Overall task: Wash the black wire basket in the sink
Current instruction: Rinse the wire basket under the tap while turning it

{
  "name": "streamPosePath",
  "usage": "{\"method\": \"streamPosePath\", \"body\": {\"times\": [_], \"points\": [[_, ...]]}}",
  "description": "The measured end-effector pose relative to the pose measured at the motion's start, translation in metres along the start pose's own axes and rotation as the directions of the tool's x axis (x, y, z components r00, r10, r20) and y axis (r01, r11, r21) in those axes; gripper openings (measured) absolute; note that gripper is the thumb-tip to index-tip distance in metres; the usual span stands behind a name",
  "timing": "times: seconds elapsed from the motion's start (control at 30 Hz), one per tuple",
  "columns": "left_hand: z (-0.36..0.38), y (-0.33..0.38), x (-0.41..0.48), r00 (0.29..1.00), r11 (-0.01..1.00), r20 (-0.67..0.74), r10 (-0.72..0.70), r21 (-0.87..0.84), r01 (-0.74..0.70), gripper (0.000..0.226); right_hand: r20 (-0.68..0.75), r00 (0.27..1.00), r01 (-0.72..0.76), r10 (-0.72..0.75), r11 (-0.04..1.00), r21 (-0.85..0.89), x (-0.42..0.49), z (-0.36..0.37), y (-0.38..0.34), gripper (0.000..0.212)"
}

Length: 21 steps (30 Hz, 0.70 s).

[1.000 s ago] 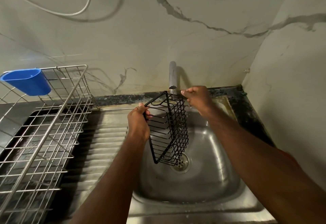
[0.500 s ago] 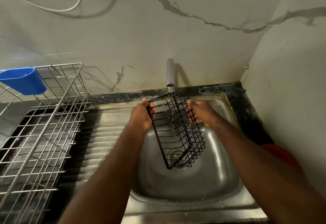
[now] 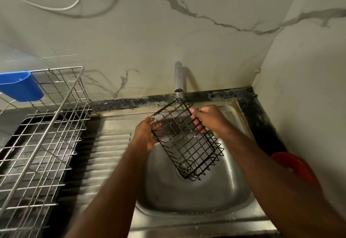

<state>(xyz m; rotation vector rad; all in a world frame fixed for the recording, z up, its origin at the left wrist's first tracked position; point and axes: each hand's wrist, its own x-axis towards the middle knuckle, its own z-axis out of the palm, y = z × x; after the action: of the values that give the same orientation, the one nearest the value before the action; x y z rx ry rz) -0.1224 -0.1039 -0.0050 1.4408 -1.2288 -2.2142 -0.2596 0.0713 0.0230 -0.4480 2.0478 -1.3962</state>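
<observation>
The black wire basket (image 3: 187,140) is held above the bowl of the sink (image 3: 196,196), tilted so that its upper end sits just under the spout of the tap (image 3: 178,77) and its lower end hangs over the drain (image 3: 187,166). A thin stream of water is seen falling from the tap onto the upper edge of the basket.

The basket is gripped from both sides. On its left edge, the left hand (image 3: 145,134) is wrapped around the wire frame, fingers curled through to the inside. On its right edge, the right hand (image 3: 207,119) is closed on the rim — the fingertips are hooked over the wires. No part of the basket is seen touching the sink bowl; whether its lowest corner grazes the steel cannot be told.

To the left of the sink bowl, the ribbed draining board (image 3: 106,155) is seen, and beyond that a silver wire dish rack (image 3: 43,134) is set on a dark tray. A blue plastic cup (image 3: 20,86) is hung on the far rim of the rack. To the right of the sink, a red object (image 3: 297,168) is partly hidden behind the right forearm. Behind the sink, a white marbled wall (image 3: 168,31) is crossed by a pale cable (image 3: 71,5) — looped high at the left.
</observation>
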Motion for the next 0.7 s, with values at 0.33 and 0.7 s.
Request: {"method": "streamPosePath", "body": {"times": [0.33,0.7], "points": [[-0.019,-0.012,-0.011,0.998,0.997,0.027,0.059,-0.043,-0.058,0.038,0.008,1.000,0.006,-0.006,1.000,-0.010,0.003,0.016,-0.005,0.029],[-0.006,-0.024,-0.021,0.969,0.992,0.232,0.090,0.060,-0.107,0.074,-0.082,0.993,-0.070,0.088,0.978,0.196,0.007,0.004,-0.011,0.031]]}}
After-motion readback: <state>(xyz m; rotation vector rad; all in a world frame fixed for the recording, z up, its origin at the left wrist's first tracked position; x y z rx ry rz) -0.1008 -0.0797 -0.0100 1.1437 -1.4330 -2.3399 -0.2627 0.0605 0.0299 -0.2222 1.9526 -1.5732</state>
